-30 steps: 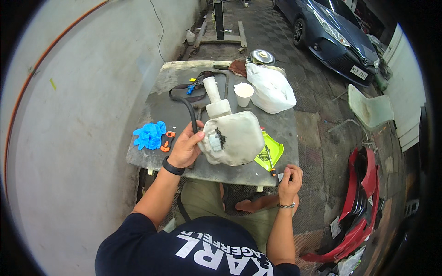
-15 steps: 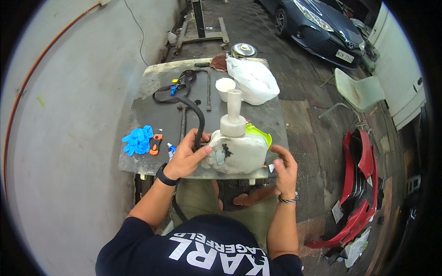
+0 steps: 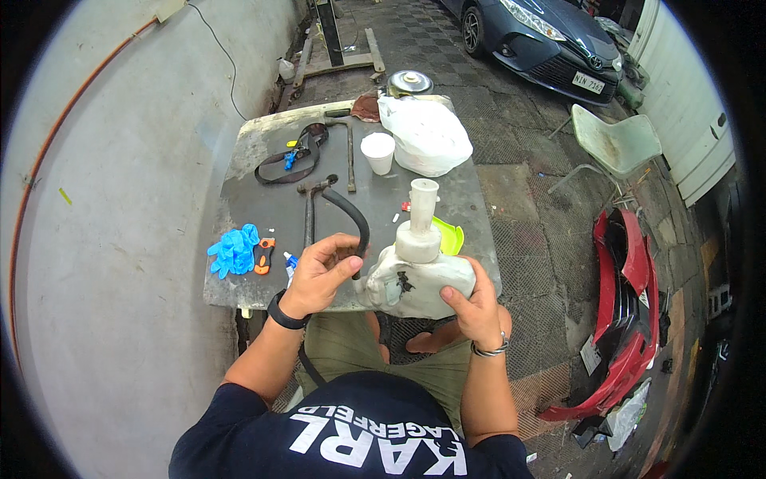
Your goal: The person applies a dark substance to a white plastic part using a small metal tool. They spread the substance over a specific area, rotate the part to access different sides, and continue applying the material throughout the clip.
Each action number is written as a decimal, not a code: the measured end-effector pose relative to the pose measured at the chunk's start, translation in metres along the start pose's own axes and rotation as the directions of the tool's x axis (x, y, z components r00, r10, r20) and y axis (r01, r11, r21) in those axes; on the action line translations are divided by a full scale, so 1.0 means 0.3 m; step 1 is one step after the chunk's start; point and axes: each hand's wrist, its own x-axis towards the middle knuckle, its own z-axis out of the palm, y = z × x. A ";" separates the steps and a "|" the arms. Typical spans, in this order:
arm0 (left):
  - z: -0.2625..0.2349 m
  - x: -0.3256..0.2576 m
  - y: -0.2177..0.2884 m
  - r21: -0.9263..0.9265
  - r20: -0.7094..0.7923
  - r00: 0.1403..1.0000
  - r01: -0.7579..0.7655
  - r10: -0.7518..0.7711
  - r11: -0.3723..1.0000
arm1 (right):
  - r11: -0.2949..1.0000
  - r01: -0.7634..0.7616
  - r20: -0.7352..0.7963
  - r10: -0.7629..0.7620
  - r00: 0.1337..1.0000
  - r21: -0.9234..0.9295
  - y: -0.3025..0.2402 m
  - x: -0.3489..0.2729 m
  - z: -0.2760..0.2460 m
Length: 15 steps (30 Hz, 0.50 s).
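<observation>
In my right hand (image 3: 479, 305), a cloudy white plastic reservoir (image 3: 427, 289) with a tall neck is gripped by its right side, thumb on the front. A black smear marks its front wall. My left hand (image 3: 325, 275) pinches a curved black rubber hose (image 3: 352, 214) near its lower end, just left of the reservoir. The hose's far end lies by a dark metal bar tool (image 3: 309, 219). Behind the reservoir is a lime-green piece (image 3: 449, 237), partly hidden. Left of my left hand are an orange-and-black cutter (image 3: 264, 256) and blue gloves (image 3: 236, 250).
On the table (image 3: 239, 191) stand a white cup (image 3: 378, 153) and a white plastic bag (image 3: 425, 136), with a coiled black strap (image 3: 275, 169) and a long metal rod (image 3: 351, 164). A red bumper (image 3: 610, 351) and a chair (image 3: 614, 144) are at right; a car (image 3: 542, 40) stands beyond.
My right hand has closed on the reservoir, which has shifted slightly right and tilted. My left hand has come off the reservoir and now pinches the hose.
</observation>
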 end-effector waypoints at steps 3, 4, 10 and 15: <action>0.010 0.006 -0.002 0.062 -0.024 1.000 -0.002 0.003 0.998 | 1.000 -0.010 -0.016 0.010 1.000 0.008 0.014 -0.010 -0.009; 0.016 0.012 0.001 0.074 -0.018 1.000 -0.001 0.002 0.997 | 0.999 -0.010 -0.028 0.010 1.000 0.031 0.008 -0.015 -0.004; 0.048 0.025 -0.012 0.116 -0.079 0.997 -0.001 0.010 0.993 | 0.966 0.022 -0.108 -0.051 0.993 -0.258 -0.079 -0.046 0.026; 0.040 0.029 -0.063 0.125 -0.110 0.994 -0.016 0.029 0.992 | 0.873 0.025 -0.123 -0.097 0.988 -0.487 -0.123 -0.047 0.052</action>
